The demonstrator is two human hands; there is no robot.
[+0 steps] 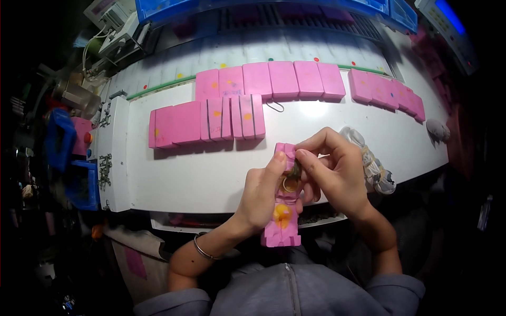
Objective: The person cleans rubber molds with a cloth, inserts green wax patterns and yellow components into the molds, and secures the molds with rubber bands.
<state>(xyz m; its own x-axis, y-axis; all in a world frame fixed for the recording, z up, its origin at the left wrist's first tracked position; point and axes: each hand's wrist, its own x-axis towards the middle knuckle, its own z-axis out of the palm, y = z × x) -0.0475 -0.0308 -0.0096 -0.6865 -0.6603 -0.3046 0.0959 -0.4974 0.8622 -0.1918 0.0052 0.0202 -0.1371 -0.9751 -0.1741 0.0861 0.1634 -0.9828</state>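
Observation:
My left hand [258,192] is closed around a pink rubber mold [281,236], held upright over the front edge of the table. The mold appears spread open, with folds along its middle. Between its parts a round, ring-like golden shape [290,184] shows. Lower down, a yellow patch [282,212] marks the pink surface. With thumb and forefinger pinched together, my right hand [337,176] grips the mold's upper right edge. Some of its other fingers lie behind the mold, partly hidden. Something dark shows beside the right fingertips, too small to make out.
Several pink blocks stand in rows on the white table [174,181], some banded in black [216,118]. A wire clip [275,107] lies beside them. To the right is a bundle of whitish, bagged-looking material [375,171]. Blue bins [83,184] sit left; a blue tray [221,6] spans the back.

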